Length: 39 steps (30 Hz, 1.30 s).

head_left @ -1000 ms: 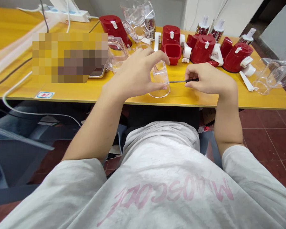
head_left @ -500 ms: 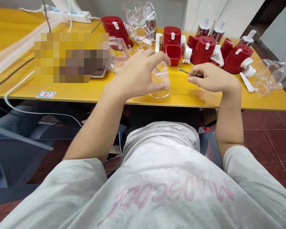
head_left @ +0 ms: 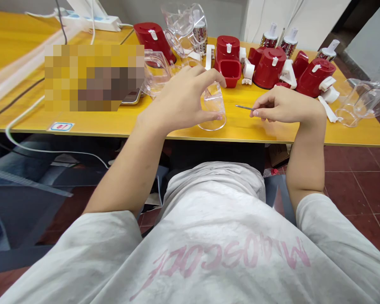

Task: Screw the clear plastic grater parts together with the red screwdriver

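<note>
My left hand (head_left: 186,99) is curled around a clear plastic part (head_left: 213,101) with a round rim, at the table's front edge. Its thumb presses near that rim, and the palm hides much of the part's left side. To the right, my right hand (head_left: 277,104) pinches a thin grey metal tool (head_left: 243,107), whose slim tip points left toward the clear part without touching it. The other end of the tool is hidden by my fingers, so its exact kind does not show.
Behind my hands stand red plastic housings (head_left: 269,69), a red square hopper (head_left: 230,74), white handles (head_left: 248,71) and metal grater drums (head_left: 269,38). Clear plastic parts lie left (head_left: 155,69) and far right (head_left: 364,103). A power strip (head_left: 91,21) trails cables on the left.
My right hand has shifted slightly down and right, and the tool now lies more level. My left hand and the clear part have stayed in place.
</note>
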Tool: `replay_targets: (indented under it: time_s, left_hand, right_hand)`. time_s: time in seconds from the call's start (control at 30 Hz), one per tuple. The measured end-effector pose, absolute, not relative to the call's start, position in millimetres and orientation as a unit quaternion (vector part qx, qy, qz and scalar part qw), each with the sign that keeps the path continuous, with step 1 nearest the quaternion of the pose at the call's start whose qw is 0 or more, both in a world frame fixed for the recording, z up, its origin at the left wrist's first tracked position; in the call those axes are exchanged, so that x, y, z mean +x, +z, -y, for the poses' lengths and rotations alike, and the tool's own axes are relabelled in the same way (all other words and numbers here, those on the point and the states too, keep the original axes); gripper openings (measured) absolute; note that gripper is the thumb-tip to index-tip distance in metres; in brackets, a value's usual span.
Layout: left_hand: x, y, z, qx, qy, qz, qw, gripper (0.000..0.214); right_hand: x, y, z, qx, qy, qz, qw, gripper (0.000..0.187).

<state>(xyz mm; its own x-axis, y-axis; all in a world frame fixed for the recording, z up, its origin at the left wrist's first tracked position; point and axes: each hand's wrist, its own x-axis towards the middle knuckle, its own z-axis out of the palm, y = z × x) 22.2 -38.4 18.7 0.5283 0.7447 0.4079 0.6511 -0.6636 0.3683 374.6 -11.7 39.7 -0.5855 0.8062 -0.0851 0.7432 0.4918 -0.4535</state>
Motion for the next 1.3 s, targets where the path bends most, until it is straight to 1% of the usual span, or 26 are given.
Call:
replay_targets:
  time_s: [0.2, 0.23, 0.33, 0.37, 0.43, 0.5, 0.57, 0.6, 0.7, 0.77, 0.83, 0.97, 1.13, 1.3]
  left_hand:
    - [23.7, 21.6, 38.9, 0.872, 0.269, -0.398, 0.098, 0.061]
    - [24.2, 22.0, 39.3, 0.871, 0.268, -0.4, 0.098, 0.061]
    - [25.0, 23.2, 40.6, 0.871, 0.261, -0.405, 0.095, 0.059]
    - [24.9, 23.5, 41.0, 0.872, 0.259, -0.404, 0.094, 0.058]
    - [24.6, 23.6, 41.4, 0.874, 0.255, -0.404, 0.091, 0.058]
    - [24.0, 23.3, 41.5, 0.874, 0.253, -0.406, 0.088, 0.058]
    - [23.7, 22.8, 41.2, 0.873, 0.253, -0.408, 0.087, 0.058]
    - [23.6, 22.6, 41.1, 0.873, 0.253, -0.408, 0.086, 0.059]
    - [23.5, 22.6, 40.8, 0.872, 0.258, -0.407, 0.088, 0.06]
    - [23.6, 23.0, 40.8, 0.872, 0.257, -0.406, 0.09, 0.06]
    - [23.7, 23.5, 41.0, 0.873, 0.253, -0.406, 0.09, 0.058]
    - [23.6, 23.7, 42.0, 0.873, 0.253, -0.406, 0.096, 0.061]
    - [22.0, 22.4, 41.7, 0.867, 0.265, -0.408, 0.11, 0.064]
    - [20.9, 22.9, 38.7, 0.881, 0.262, -0.376, 0.117, 0.058]
  right_hand:
    - [369.8, 36.9, 11.8, -0.459, 0.203, 0.861, 0.087, 0.033]
    - [369.2, 38.0, 13.5, -0.465, 0.201, 0.857, 0.094, 0.032]
    - [370.7, 44.3, 23.2, -0.471, 0.22, 0.846, 0.12, 0.017]
    - [372.4, 47.0, 27.8, -0.469, 0.242, 0.837, 0.143, 0.017]
    - [377.5, 52.6, 38.4, -0.454, 0.285, 0.814, 0.225, 0.029]
    - [384.1, 57.3, 48.7, -0.434, 0.297, 0.789, 0.319, 0.046]
    - [391.2, 60.6, 56.3, -0.437, 0.279, 0.773, 0.364, 0.061]
    - [394.7, 61.8, 58.5, -0.451, 0.273, 0.767, 0.366, 0.062]
    - [404.3, 63.6, 59.3, -0.491, 0.257, 0.753, 0.356, 0.051]
    - [410.1, 64.2, 57.7, -0.497, 0.249, 0.757, 0.342, 0.047]
    - [415.5, 65.2, 57.2, -0.494, 0.24, 0.775, 0.313, 0.045]
    - [421.9, 68.5, 59.7, -0.497, 0.224, 0.801, 0.246, 0.034]
    - [415.2, 70.4, 57.3, -0.481, 0.219, 0.832, 0.169, 0.033]
    - [402.1, 69.0, 50.0, -0.462, 0.22, 0.846, 0.151, 0.036]
